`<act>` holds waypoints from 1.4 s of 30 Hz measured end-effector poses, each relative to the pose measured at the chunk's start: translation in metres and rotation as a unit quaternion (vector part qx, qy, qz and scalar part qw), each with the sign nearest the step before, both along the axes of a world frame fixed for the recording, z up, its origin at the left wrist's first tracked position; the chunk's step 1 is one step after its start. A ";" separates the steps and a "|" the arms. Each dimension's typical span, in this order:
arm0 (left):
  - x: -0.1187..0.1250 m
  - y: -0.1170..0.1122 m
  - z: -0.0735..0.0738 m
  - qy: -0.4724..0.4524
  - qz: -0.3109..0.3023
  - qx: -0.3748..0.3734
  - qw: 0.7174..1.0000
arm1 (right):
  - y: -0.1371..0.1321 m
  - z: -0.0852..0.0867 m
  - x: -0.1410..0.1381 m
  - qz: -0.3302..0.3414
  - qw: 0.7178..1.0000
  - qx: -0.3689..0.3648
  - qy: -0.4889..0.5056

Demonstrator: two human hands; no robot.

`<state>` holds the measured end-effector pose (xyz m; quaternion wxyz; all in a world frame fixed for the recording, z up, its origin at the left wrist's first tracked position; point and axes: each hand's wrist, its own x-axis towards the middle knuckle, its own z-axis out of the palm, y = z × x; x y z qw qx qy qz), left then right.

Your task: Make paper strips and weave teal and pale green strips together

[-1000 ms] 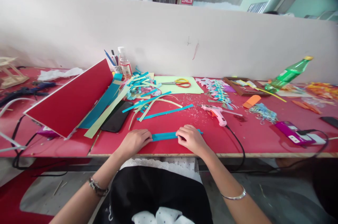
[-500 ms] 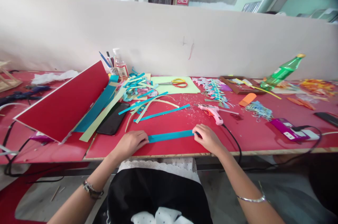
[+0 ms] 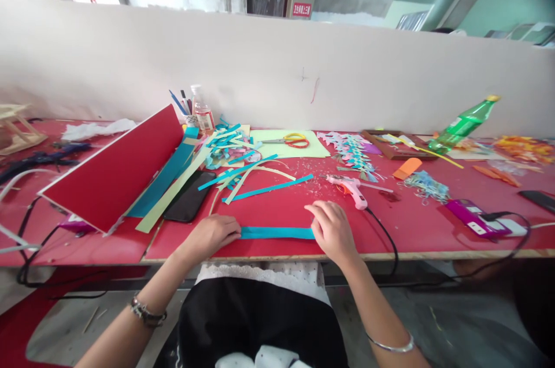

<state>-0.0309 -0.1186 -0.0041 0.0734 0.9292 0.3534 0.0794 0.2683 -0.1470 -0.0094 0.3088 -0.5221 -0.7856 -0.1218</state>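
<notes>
A flat blue paper strip (image 3: 277,233) lies crosswise near the table's front edge. My left hand (image 3: 217,235) is closed on its left end, fingertips pressed together there. At the other end, my right hand (image 3: 333,232) grips the strip low down, with the index finger raised and pointing left; this hand covers the strip's tip. Just beyond the right hand rests a pink glue gun (image 3: 353,192), its black cord trailing over the edge. Thinner blue strips (image 3: 269,188) and pale green strips lie behind the left hand.
To the left stand a red board (image 3: 117,177) and a black phone (image 3: 189,197). Farther back are scissors (image 3: 295,140) on pale green paper, a tangle of paper strips and a clear bottle (image 3: 203,111). A green bottle (image 3: 466,123) leans at right, behind a purple power strip (image 3: 477,219).
The right end of the blue strip has come down toward me, so the strip now lies nearly level. My right hand moved with it and its index finger lifted. The view tilted slightly upward.
</notes>
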 end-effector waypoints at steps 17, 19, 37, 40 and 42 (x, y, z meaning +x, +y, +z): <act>0.065 -0.003 -0.006 0.047 0.006 0.096 0.994 | 0.007 -0.009 -0.064 0.144 0.968 -0.204 -0.007; 0.072 -0.003 -0.012 0.045 0.017 0.109 0.993 | 0.007 -0.009 -0.064 0.146 0.967 -0.208 -0.002; -0.063 -0.002 0.001 0.117 0.078 0.118 0.983 | 0.009 -0.012 -0.040 0.156 0.962 -0.224 0.029; -0.050 -0.007 0.004 0.059 0.109 0.133 0.983 | 0.009 -0.011 -0.038 0.151 0.964 -0.218 0.017; -0.026 -0.015 0.001 -0.001 0.101 0.143 0.985 | 0.009 -0.010 -0.040 0.146 0.967 -0.208 0.000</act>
